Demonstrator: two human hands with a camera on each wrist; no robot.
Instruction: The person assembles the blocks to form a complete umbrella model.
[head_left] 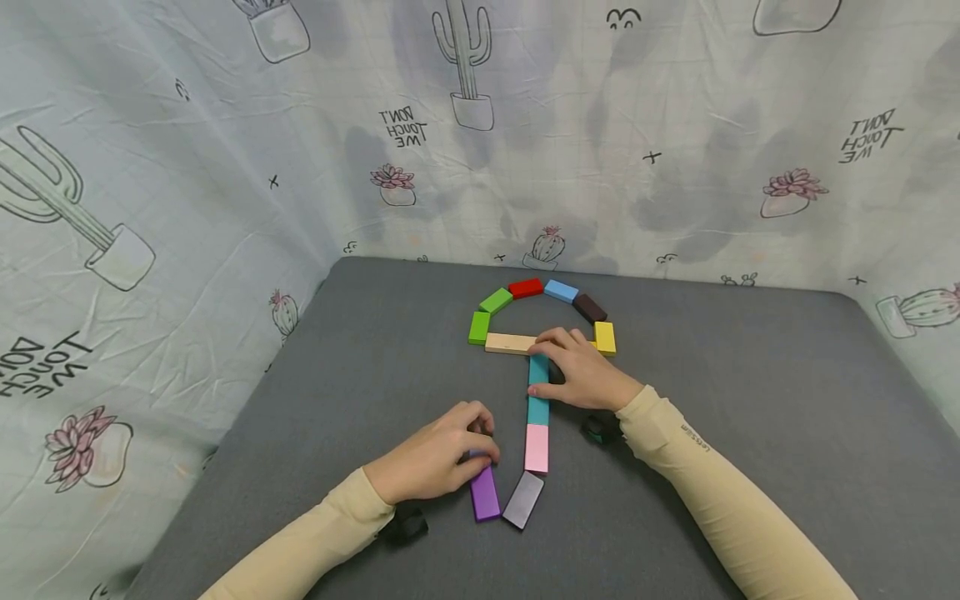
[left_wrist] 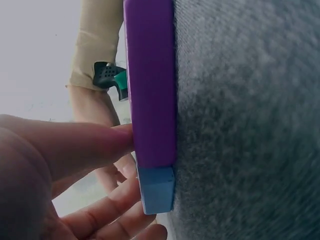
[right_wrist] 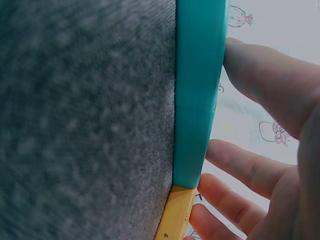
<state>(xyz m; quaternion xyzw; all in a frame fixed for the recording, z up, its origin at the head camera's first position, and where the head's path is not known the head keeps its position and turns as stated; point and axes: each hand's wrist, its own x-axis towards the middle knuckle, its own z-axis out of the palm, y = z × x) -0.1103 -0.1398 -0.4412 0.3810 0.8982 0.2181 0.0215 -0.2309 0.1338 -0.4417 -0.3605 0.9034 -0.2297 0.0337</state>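
Note:
In the head view my left hand (head_left: 442, 450) is over the upper end of a purple block (head_left: 485, 496). Its thumb touches that block in the left wrist view, while other fingers touch a light blue block (left_wrist: 156, 190) set end to end with it. My right hand (head_left: 588, 371) spans a turquoise strip (head_left: 538, 410). Up close, its thumb and a finger touch the turquoise edge, with lower fingers by a yellowish block (right_wrist: 176, 215). A pink block (head_left: 537, 448) follows the strip downward, then a tilted grey block (head_left: 523, 500). The right hand partly covers the wooden crossbar (head_left: 510, 343).
Above the crossbar curve two green blocks (head_left: 496, 300), a red block (head_left: 526, 288), a blue block (head_left: 561, 290), a dark brown block (head_left: 590, 307) and a yellow block (head_left: 604, 337). All lie on a grey table (head_left: 360, 358), with patterned cloth (head_left: 570, 167) hanging behind.

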